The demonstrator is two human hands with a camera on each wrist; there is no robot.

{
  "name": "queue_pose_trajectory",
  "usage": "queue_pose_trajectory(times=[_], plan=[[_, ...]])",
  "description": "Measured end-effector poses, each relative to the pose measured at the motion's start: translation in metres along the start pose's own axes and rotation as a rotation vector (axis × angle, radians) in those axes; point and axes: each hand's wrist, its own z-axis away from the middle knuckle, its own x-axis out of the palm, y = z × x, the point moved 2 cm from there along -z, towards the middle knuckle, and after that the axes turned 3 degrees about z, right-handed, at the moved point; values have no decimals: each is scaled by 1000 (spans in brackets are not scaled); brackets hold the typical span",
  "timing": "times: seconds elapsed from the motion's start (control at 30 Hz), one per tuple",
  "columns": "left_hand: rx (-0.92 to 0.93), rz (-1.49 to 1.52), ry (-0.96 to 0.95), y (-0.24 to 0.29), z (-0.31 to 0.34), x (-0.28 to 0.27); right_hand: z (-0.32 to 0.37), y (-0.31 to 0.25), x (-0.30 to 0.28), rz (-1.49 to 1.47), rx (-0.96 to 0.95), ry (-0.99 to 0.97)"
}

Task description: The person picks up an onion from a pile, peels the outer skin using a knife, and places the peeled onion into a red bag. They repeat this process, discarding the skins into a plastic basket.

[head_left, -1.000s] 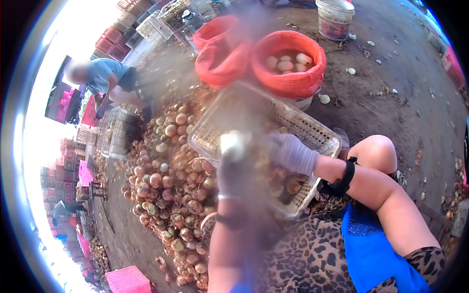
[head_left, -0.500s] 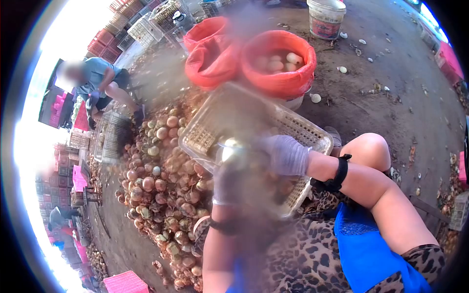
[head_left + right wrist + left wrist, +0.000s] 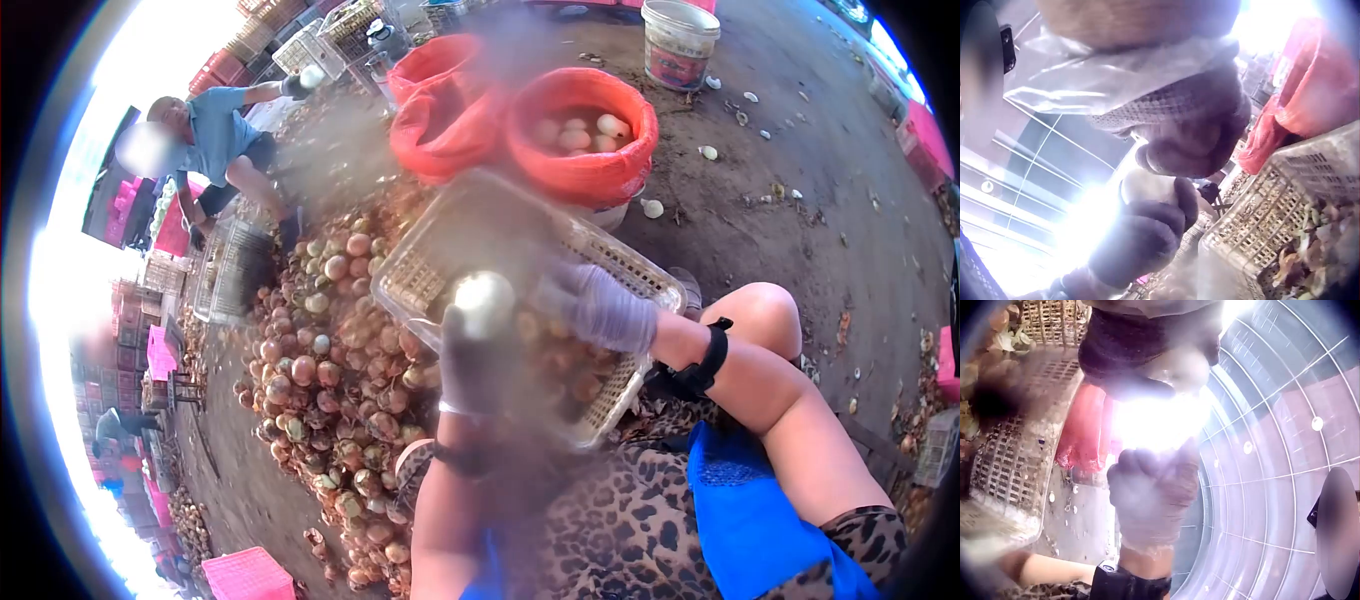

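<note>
A pale peeled onion [image 3: 483,303] sits in the gloved left hand [image 3: 470,365], whose fingers curl round it above the plastic basket [image 3: 655,280]. In the right wrist view that onion [image 3: 1150,187] shows between both hands, with the left hand [image 3: 1141,240] below it. The gloved right hand [image 3: 605,308] is just right of the onion, fingers bent. In the left wrist view the right hand [image 3: 1154,497] looks curled beside strong glare; I cannot tell what it holds. Loose skins [image 3: 1304,259] lie in the basket.
A heap of unpeeled onions [image 3: 335,370] spreads left of the basket. Beyond the basket stands a red-lined bucket [image 3: 585,175] with pale bulbs inside, beside a red sack [image 3: 445,125]. A white bucket [image 3: 680,45] stands farther back. Another person [image 3: 225,140] sits at the left.
The right hand has shifted slightly away from the onion, which shows more fully and rounder. The other person has raised and stretched out an arm holding a pale round thing.
</note>
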Motion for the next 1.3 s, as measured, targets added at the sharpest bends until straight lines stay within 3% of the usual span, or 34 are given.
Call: queue_pose_trajectory(times=[0.1, 0.13, 0.17, 0.2, 0.23, 0.27, 0.3, 0.33, 0.37, 0.4, 0.47, 0.57, 0.67, 0.77, 0.87, 0.9, 1.0, 1.1, 1.2, 1.23, 1.27, 1.3], plan=[[-17, -24, -92, -12, 5, 15, 7, -2, -1, 134, 162, -216], [-26, 0, -61, -19, -7, -11, 5, 15, 6, 170, 217, -293], [120, -290, 45, -16, 4, 7, 7, 19, 8, -96, 218, -220], [-18, 55, -6, -33, -13, -34, 7, 1, 10, -340, 283, -182], [40, -15, 99, -24, -3, -15, 8, -16, 11, -583, 344, -131], [89, -91, 209, -15, 6, 4, 2, 6, 13, -600, 288, -61], [14, -178, -16, -16, -3, -25, -5, 0, 14, -562, 268, 35], [30, -119, -22, -15, 4, -3, -11, -1, 10, -488, 364, 93], [174, -110, -12, -10, 13, 31, -13, -6, 6, -517, 357, 29], [149, -180, -127, -13, 4, 13, -13, 11, 0, -559, 355, -20], [59, -199, -171, -6, 14, 19, -14, 3, -1, -434, 292, -58], [89, -296, -185, -11, 14, 17, -9, 20, 5, -774, 329, -122], [157, -213, -244, -19, 4, 9, -10, 28, 8, -729, 376, -34], [140, -317, 126, -10, 4, -2, -14, 64, -2, -444, 370, 80], [204, -425, 178, -16, -5, -14, -15, 53, 10, -257, 348, 12], [234, -471, 193, -16, -9, -14, -18, 50, 17, -339, 277, 21], [199, -335, 137, -15, -7, -16, -16, 23, 12, -287, 292, -117], [240, -383, 107, -20, -16, -24, -8, 8, 21, -632, 285, -226], [251, -484, 54, -11, 1, -16, -10, 23, 14, -556, 312, -286], [221, -521, 9, -6, 13, -4, -10, 17, 16, -479, 324, -256], [74, -630, -21, 3, 19, -6, -9, 12, 16, -383, 354, -184], [73, -595, -1, 3, 26, 0, -8, 9, 14, -242, 306, -218]])
